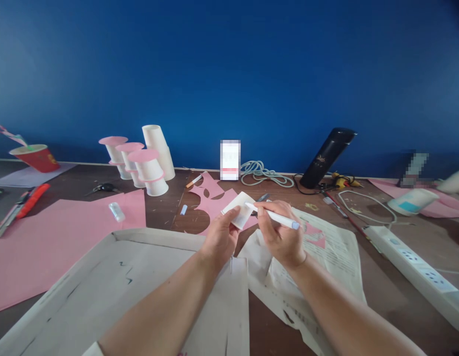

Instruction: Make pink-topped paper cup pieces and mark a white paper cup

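Note:
Near the middle of the table, my left hand (222, 237) holds a small white paper cup (241, 208) tilted on its side, with the thumb on its wall. My right hand (282, 232) grips a white marker (279, 217) with a pale blue end. The marker's tip is at the cup's upper right part; whether it touches cannot be made out. Behind and below the cup lies pink paper (214, 202) with round cut-outs. A small pale blue cap (183, 210) rests to the left of it.
Stacked white cups with pink discs (144, 156) stand at the back left. A white box lid (155, 282) lies under my left forearm. A black bottle (326, 159), power strip (418, 269), and red cutter (32, 200) are around. Printed paper (343, 242) lies right.

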Demonstrator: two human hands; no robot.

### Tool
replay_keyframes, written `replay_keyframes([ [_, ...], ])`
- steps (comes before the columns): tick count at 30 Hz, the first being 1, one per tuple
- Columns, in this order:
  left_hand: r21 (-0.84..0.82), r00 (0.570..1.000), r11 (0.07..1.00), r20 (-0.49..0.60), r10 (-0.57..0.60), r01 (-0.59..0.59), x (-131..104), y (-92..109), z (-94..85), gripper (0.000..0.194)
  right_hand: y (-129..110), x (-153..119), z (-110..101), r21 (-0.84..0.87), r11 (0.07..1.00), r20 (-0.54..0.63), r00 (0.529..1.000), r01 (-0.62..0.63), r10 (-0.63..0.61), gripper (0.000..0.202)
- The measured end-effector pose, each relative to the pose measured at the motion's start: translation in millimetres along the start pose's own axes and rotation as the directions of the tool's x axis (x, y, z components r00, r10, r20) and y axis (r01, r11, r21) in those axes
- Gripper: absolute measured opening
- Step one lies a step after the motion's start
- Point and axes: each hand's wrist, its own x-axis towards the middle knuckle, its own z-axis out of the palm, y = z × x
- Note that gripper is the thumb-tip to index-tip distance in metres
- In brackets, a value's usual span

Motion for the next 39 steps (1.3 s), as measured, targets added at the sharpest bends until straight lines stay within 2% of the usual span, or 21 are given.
replay_keyframes([
  [10, -0.051, 0.991, 0.998, -0.127, -0.033, 0.027, 0.1, 4.7, 2.7, 0.013, 0.3, -0.2, 0.3, -0.006, 1.000, 0.003, 1.000, 0.009, -0.009, 0.013],
  [22, -0.089, 0.990, 0.995, -0.133, -0.048, 0.036, 1.9, 5.0, 1.2, 0.017, 0.8, -0.7, 0.2, -0.021, 1.000, 0.004, 1.000, 0.002, -0.002, 0.013],
  [27, -0.089, 0.985, 0.996, -0.169, -0.041, 0.027, 0.9, 6.5, 3.0, 0.018, 0.5, -1.0, 0.5, -0.021, 1.000, 0.007, 1.000, -0.008, 0.008, 0.012],
  [32, -0.071, 0.987, 0.997, -0.162, -0.022, 0.010, 0.9, 6.9, 4.2, 0.016, -1.2, -0.9, 0.3, 0.023, 0.999, -0.018, 0.999, -0.026, 0.026, 0.013],
  [39, -0.036, 0.993, 0.999, -0.122, 0.002, -0.006, 1.0, 5.3, 4.7, 0.019, 0.1, -1.5, 0.6, -0.004, 0.998, -0.045, 0.997, -0.066, 0.066, 0.012],
])
